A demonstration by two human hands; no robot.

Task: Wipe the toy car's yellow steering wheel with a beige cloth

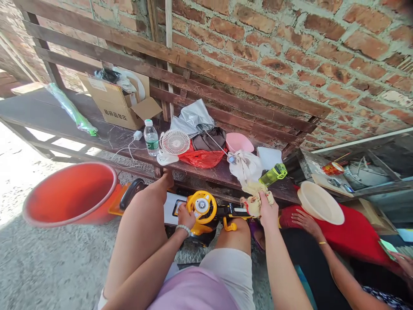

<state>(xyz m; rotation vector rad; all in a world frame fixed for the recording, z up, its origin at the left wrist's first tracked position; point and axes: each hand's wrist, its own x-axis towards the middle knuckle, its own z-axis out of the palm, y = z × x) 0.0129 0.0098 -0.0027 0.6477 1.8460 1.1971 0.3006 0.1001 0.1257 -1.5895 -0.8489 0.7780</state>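
Between my knees is a ride-on toy car (171, 206) in white, black and yellow. My left hand (186, 216), with a beaded bracelet at the wrist, has its fingers curled at the left rim of the yellow steering wheel (211, 217). To the right, my right hand (269, 209) grips a crumpled pale-yellow cloth (253, 204) with reddish marks. That cloth is held over the car's right end, near a yellow lever (229, 225). Just beyond it, a green bottle (272, 174) lies tilted by a white cloth bag (247, 167) on the bench.
The wooden bench (206, 173) bears a cardboard box (112, 101), water bottle (151, 138), small fan (175, 143), red bag (204, 158) and pink basin (239, 142). An orange tub (71, 193) stands left. At right, another person's hand (305, 221) rests on red fabric (351, 234) near a cream basin (321, 202).
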